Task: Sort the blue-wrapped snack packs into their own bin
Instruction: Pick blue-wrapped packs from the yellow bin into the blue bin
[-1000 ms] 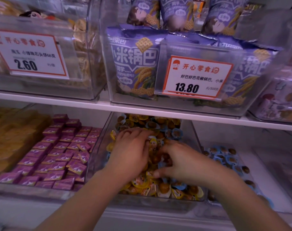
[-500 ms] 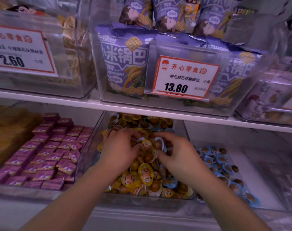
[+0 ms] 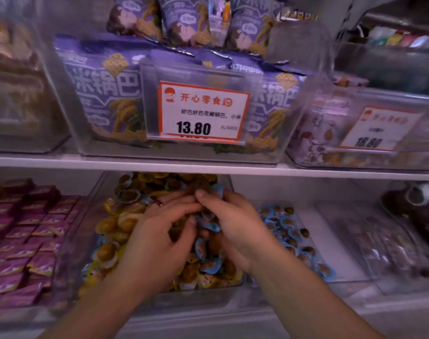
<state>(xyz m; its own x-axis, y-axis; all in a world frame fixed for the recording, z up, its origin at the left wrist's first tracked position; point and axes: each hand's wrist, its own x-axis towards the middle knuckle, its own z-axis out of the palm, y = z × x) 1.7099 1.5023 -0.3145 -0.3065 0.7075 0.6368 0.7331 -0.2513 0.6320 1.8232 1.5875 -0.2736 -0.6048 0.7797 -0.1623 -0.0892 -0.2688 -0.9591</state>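
Both hands [image 3: 159,241] among jumbled blue-wrapped packs [image 3: 209,226], orientations mixed.

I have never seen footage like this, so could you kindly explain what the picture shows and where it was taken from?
The camera sits on a person's head, looking down at shop shelves. The left hand and right hand dig together in the middle bin of mixed yellow and blue snack packs. The right hand's fingers curl round blue-wrapped packs; what the left holds is hidden. The bin to the right holds only blue packs. Purple boxes lie left; purple bags stand above.
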